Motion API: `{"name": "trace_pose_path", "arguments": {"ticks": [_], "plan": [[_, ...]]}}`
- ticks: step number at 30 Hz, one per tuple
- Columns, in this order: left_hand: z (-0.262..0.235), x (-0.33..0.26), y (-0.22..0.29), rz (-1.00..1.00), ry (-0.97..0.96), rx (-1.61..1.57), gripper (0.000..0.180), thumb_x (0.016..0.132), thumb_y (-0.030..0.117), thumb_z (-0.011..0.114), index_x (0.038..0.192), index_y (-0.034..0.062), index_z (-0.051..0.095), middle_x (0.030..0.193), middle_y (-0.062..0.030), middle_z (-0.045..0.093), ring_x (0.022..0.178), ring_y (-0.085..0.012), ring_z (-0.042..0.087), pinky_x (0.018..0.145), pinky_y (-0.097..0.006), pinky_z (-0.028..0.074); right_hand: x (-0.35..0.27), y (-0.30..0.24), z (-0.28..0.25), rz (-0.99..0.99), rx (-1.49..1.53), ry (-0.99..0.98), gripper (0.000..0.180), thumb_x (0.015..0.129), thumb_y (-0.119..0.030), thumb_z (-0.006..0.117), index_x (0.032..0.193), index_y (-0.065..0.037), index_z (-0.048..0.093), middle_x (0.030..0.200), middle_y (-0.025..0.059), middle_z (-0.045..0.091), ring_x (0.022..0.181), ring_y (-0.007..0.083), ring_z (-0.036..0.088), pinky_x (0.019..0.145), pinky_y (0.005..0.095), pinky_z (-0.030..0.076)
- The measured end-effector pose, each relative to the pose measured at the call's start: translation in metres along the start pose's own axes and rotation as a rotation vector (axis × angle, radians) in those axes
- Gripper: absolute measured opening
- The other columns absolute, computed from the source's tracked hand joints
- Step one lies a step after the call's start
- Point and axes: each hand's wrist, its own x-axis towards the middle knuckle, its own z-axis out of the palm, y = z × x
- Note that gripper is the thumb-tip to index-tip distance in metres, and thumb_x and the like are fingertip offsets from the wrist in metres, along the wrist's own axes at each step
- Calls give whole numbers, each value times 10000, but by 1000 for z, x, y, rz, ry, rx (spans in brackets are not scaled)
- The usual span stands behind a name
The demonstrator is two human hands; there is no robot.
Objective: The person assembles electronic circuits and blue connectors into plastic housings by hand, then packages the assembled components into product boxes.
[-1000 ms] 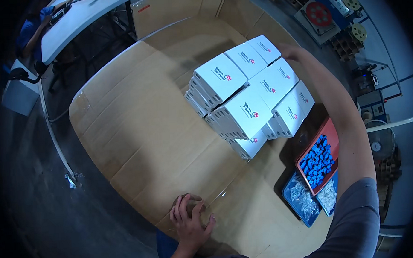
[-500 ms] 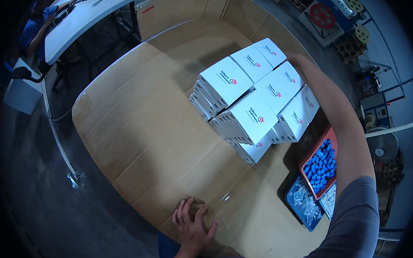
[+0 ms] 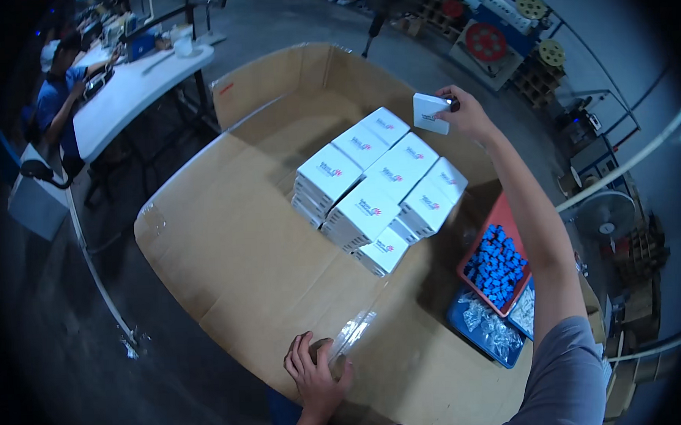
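Observation:
My right hand [image 3: 467, 114] is raised beyond the far right side of the stacks, pinching a thin white square case [image 3: 428, 114] by its edge. The case is tilted up, and a small printed mark shows on its face. Below and to the left stand several stacks of similar white cases [image 3: 365, 210], set side by side, with slots along their edges and a red-and-dark mark on top. My left hand [image 3: 317, 374] rests near the front edge of the cardboard-covered table [image 3: 228, 240], fingers apart and holding nothing.
On the right, a red tray [image 3: 499, 306] of small blue parts [image 3: 497, 266] overlaps a blue tray [image 3: 461, 323] with clear plastic pieces. Upright cardboard [image 3: 271, 101] walls the far side. A white table [image 3: 145, 88] with a seated person [image 3: 58, 96] stands far left.
My right hand has come up from behind the stacks, now with a white case in it. The view has shifted, and my left hand stays near the front edge.

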Motion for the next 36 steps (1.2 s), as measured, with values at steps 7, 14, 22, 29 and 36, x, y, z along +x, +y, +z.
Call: {"name": "trace_pose_path", "arguments": {"ticks": [7,14,22,29,36], "plan": [[-2,-11,3,80,104,-61,474,808,244,754,1236,75,642,1445,-205,493,1420,-402,406,1176,-577,258,-200,-84,-75,-94,445,296,611,865,5,795,1425,-59,558,1100,82,663,1035,170,665,923,333,552],[-3,-24,-8,239,180,-185,424,836,132,717,1242,44,635,1350,-172,584,1300,-362,531,1105,-491,408,-411,-106,-6,171,1061,491,571,881,47,783,1397,6,542,1167,111,717,1055,193,713,940,341,582],[6,-37,78,-501,-1266,-1224,600,1119,501,445,1472,21,506,1296,-143,665,1122,-249,698,952,-378,569,-604,-96,100,516,1519,407,405,921,14,766,1307,25,645,1174,109,731,1069,163,699,943,299,575],[33,-107,138,-463,-1474,-1100,577,1089,551,494,1412,73,521,1293,-100,638,1103,-217,696,895,-391,581,-684,-119,115,620,1284,347,466,947,-15,747,1391,11,612,1278,120,697,1178,198,665,1021,332,540],[26,-138,166,-613,-1353,-1160,579,1101,560,442,1466,111,469,1359,-82,617,1234,-204,642,1036,-391,548,-707,-151,117,217,519,490,816,864,-302,765,1543,-15,415,1536,245,461,1416,382,490,1192,456,382]]}}
